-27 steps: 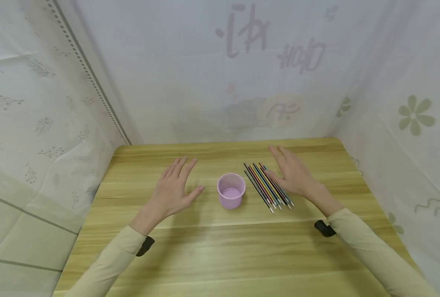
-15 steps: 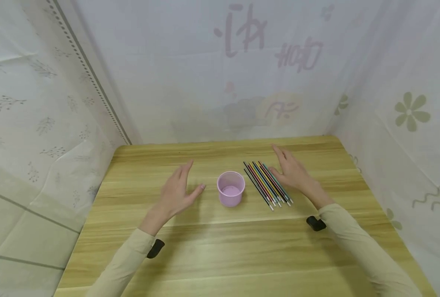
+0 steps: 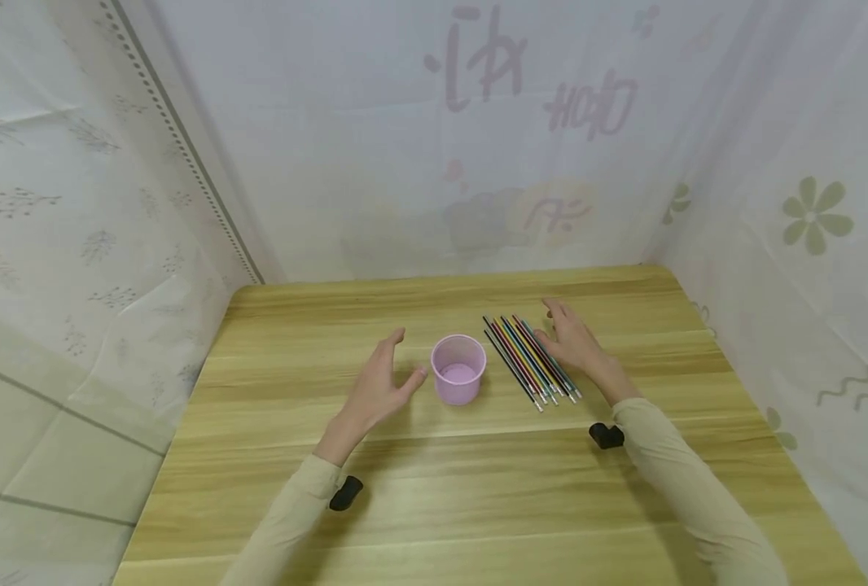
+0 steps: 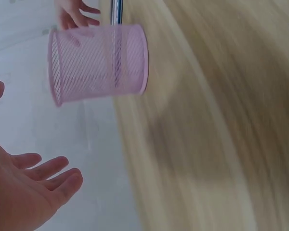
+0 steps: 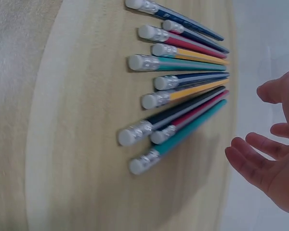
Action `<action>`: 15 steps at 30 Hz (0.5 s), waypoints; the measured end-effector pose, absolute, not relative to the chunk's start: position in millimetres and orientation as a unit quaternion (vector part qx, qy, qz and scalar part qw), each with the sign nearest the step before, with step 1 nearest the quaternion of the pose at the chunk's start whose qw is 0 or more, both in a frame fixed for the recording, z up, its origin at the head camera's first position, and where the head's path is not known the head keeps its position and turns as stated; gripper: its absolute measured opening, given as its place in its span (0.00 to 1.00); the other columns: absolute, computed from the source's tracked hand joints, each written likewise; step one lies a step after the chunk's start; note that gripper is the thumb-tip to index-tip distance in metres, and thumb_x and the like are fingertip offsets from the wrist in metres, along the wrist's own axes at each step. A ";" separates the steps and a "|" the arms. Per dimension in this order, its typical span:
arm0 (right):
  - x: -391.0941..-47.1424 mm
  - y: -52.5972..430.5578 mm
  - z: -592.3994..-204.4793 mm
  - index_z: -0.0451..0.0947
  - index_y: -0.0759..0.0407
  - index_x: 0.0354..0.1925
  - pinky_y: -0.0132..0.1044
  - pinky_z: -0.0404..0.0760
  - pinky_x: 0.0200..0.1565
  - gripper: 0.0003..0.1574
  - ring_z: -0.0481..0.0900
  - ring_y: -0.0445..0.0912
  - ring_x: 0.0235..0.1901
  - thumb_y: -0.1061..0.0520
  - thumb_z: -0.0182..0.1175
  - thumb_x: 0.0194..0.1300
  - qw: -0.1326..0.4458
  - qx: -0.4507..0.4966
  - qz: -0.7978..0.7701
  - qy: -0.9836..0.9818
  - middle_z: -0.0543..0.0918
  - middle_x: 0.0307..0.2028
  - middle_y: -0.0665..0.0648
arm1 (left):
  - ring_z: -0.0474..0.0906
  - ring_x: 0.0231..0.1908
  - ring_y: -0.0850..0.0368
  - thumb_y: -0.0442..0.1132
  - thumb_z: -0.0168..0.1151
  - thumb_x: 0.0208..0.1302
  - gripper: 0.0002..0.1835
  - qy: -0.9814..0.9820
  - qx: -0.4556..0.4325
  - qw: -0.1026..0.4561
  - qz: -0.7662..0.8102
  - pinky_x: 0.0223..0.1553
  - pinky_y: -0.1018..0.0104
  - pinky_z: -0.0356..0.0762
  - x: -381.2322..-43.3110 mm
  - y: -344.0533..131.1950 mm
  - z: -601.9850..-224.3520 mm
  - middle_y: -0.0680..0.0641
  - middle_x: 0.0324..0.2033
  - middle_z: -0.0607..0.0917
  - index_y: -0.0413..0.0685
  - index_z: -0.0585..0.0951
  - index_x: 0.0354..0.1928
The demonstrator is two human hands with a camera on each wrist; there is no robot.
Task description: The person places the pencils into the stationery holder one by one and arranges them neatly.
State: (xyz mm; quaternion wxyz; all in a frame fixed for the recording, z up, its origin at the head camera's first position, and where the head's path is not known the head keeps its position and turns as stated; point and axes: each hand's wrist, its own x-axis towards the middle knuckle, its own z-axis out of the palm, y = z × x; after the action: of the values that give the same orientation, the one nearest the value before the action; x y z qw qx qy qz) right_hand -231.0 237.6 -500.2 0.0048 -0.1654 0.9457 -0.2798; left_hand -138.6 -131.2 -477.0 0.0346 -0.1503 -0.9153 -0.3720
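hovering left of the pink mesh cup [image 3: 458, 389] near the centre of the head frame, the left hand [image 3: 375, 391] is loosely curved, holding nothing. the right hand [image 3: 579, 343], also relaxed and holding nothing, is beside the pencils [image 3: 531, 358], which lie bunched on the wooden table [image 3: 478, 496], just right of the cup.

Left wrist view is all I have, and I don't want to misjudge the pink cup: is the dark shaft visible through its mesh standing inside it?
Observer: No. The head view shows the pencils lying on the table, to the right of the pink cup and apart from it.
Operator: Thanks. I can't make out their ends. Which ones are nearer the head camera?
Observer: The ends with white erasers, which the right wrist view shows close up.
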 end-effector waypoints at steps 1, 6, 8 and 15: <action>-232.0 237.7 -502.5 0.52 0.69 0.76 0.61 0.81 0.52 0.43 0.77 0.66 0.53 0.54 0.57 0.74 0.010 -0.161 -0.285 0.945 0.72 0.60 0.76 | 0.64 0.72 0.37 0.59 0.60 0.69 0.47 -0.912 -0.152 0.035 -0.379 0.72 0.39 0.66 -138.9 -127.6 -479.4 0.34 0.73 0.67 0.38 0.56 0.77; -237.2 236.4 -514.7 0.58 0.70 0.74 0.58 0.82 0.51 0.38 0.78 0.63 0.51 0.56 0.57 0.74 0.021 -0.147 -0.294 0.944 0.75 0.57 0.73 | 0.65 0.72 0.37 0.59 0.63 0.67 0.50 -0.896 -0.151 0.028 -0.417 0.71 0.39 0.67 -140.1 -113.1 -489.1 0.34 0.72 0.67 0.38 0.54 0.78; -238.5 236.0 -518.5 0.60 0.70 0.73 0.58 0.81 0.51 0.36 0.78 0.62 0.49 0.58 0.57 0.73 0.018 -0.148 -0.288 0.946 0.76 0.55 0.72 | 0.65 0.72 0.37 0.58 0.65 0.65 0.51 -0.886 -0.149 0.028 -0.438 0.71 0.39 0.67 -140.7 -108.5 -492.4 0.33 0.72 0.67 0.38 0.52 0.78; -237.9 237.0 -524.9 0.66 0.72 0.69 0.56 0.81 0.47 0.32 0.77 0.59 0.44 0.61 0.56 0.71 0.013 -0.145 -0.287 0.947 0.78 0.46 0.68 | 0.67 0.70 0.34 0.55 0.69 0.62 0.53 -0.868 -0.160 0.033 -0.469 0.68 0.40 0.72 -142.0 -94.1 -502.6 0.32 0.71 0.68 0.33 0.53 0.77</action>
State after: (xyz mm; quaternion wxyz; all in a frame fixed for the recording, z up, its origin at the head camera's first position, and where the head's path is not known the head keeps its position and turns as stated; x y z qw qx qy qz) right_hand -237.9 237.0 -524.9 0.0128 -0.1450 0.9469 -0.2866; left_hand -142.0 -94.1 -502.6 0.0329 -0.1599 -0.8679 -0.4691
